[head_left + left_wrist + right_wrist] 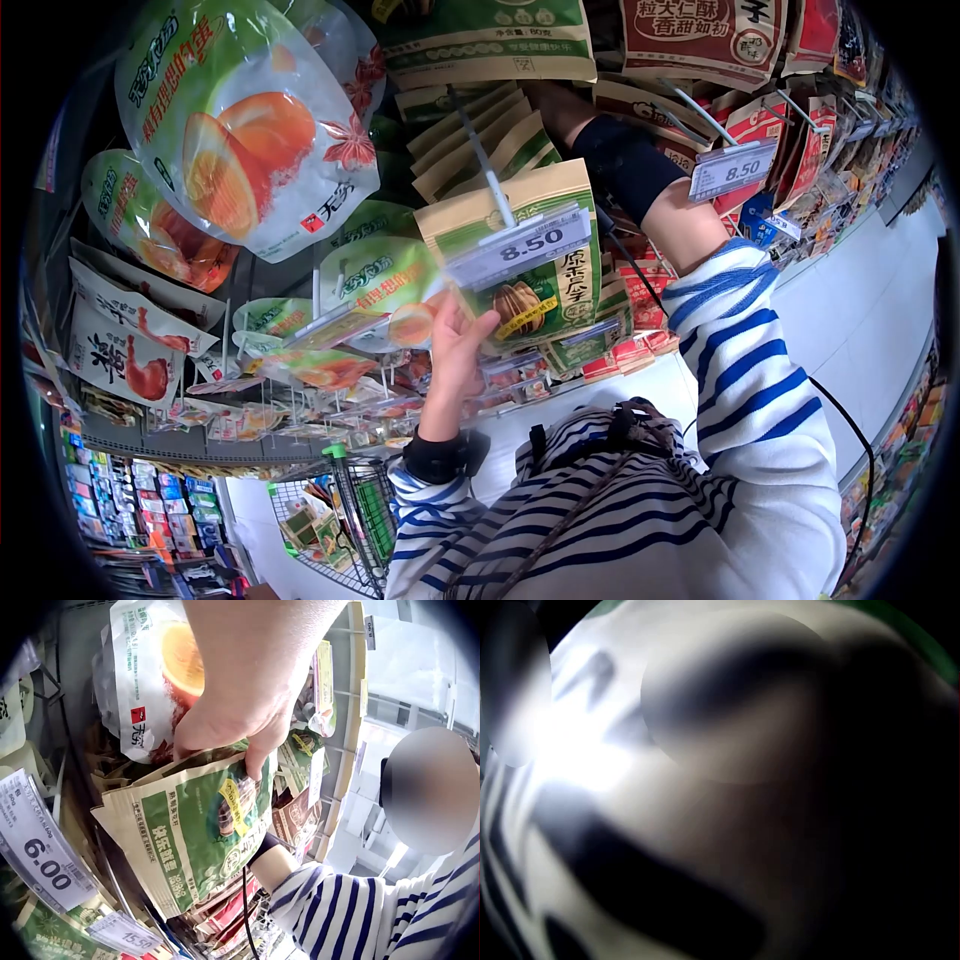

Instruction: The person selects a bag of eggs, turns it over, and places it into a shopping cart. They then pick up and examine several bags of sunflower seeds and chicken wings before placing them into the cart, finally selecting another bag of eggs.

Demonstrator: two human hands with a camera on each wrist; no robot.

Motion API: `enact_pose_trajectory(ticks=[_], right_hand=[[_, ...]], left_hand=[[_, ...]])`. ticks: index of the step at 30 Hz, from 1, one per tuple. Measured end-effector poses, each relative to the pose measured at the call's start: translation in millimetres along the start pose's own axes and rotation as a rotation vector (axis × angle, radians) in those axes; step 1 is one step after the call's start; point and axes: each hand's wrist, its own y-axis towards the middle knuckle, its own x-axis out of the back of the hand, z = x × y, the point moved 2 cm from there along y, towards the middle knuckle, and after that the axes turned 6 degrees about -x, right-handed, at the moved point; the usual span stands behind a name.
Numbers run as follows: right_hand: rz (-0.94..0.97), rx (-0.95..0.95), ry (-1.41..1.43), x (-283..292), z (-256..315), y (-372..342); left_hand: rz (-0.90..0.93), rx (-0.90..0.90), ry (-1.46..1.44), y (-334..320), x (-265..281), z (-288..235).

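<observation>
A green and tan bag of sunflower seeds (572, 285) hangs at the front of a hook, behind an 8.50 price tag (532, 243). My left hand (458, 345) pinches its lower left edge in the head view. In the left wrist view, the thumb and a finger of the left hand (240, 690) grip the edge of the bag (187, 832). More tan bags (480, 145) hang behind it. My right arm reaches in among the bags to the right. Only a dark part of the right hand (560, 108) shows past the black wristband; its fingers are hidden. The right wrist view is dark and blurred.
Large white and green pouches (250, 130) hang on the left. Red bags (755, 125) hang on the right, with a second 8.50 tag (735, 170). Metal hooks (485, 160) stick out. A black cable (860, 450) runs past my right sleeve. A shopping cart (345, 510) stands below left.
</observation>
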Motion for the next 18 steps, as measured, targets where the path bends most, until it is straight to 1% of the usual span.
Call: enact_pose_trajectory(ticks=[2, 8, 11, 14, 15, 18], right_hand=[[0.000, -0.004, -0.001, 0, 1, -1], [0.006, -0.003, -0.004, 1, 1, -4], [0.016, 0.000, -0.005, -3, 2, -5], [0.009, 0.007, -0.008, -1, 3, -1], [0.011, 0.007, -0.015, -3, 2, 0], [0.032, -0.009, -0.007, -14, 4, 4]], left_hand=[[0.031, 0.039, 0.001, 0, 4, 1], [0.023, 0.046, -0.028, 1, 4, 3], [-0.016, 0.032, 0.023, -1, 4, 2], [0.003, 0.103, -0.006, -1, 7, 6], [0.079, 0.062, -0.045, 1, 4, 5], [-0.014, 0.008, 0.025, 0, 5, 7]])
